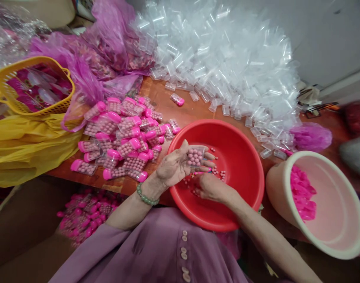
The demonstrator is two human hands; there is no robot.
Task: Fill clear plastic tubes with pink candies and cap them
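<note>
My left hand point(175, 163), with a green bead bracelet point(147, 196) on the wrist, holds a small clear container point(195, 156) over the left side of a red basin point(250, 173). Pink balls fill much of that container. Just below it, inside the basin, my right hand point(211, 186) has its fingers curled down near loose pink balls point(222, 175). Those fingertips are partly hidden, and what they hold cannot be made out. Left of the basin lies a pile of filled containers with pink caps point(126, 137).
Empty clear containers point(221, 59) are heaped at the back. A pale bucket point(278, 188) with pink caps point(302, 192) stands right. At left are a yellow basket point(35, 110), a yellow bag point(29, 145) and purple bags point(111, 31). More capped containers point(85, 216) lie below the table edge.
</note>
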